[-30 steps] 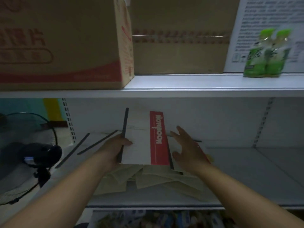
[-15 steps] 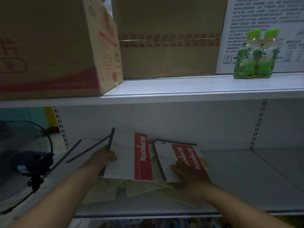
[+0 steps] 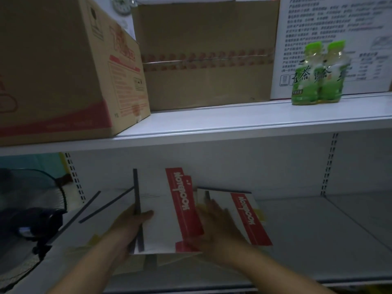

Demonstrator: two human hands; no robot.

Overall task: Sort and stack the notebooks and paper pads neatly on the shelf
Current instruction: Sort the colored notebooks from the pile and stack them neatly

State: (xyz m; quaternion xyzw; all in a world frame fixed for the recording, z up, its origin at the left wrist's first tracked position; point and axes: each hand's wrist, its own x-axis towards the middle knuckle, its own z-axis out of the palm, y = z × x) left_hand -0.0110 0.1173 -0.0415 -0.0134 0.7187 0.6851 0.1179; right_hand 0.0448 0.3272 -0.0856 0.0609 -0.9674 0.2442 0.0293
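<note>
White covers with red bands mark 2 notebooks on the lower shelf [image 3: 318, 240]. The left hand [image 3: 131, 225] grips the first notebook [image 3: 157, 209] by its dark spine, thumb on the cover and far edge tipped up, while the second notebook [image 3: 241, 215] lies flat just beside it to the right. The right hand [image 3: 214, 228] rests across the seam between them, fingers seemingly straight and flat, though blur hides the detail. Both notebooks sit over a loose spread of brown pads [image 3: 169, 261]. The step looks like merging the 2 notebooks. Doing it well likely means turning the second so spines and red bands match, sliding it against the held one, then tapping the edges square before laying the pair down, without skidding the pads beneath. On the upper shelf [image 3: 254, 117] stand 2 cardboard boxes [image 3: 201, 60], both closed and 1 taped, so their contents are hidden. A pack of 2 green bottles [image 3: 316, 77] stands near them.
</note>
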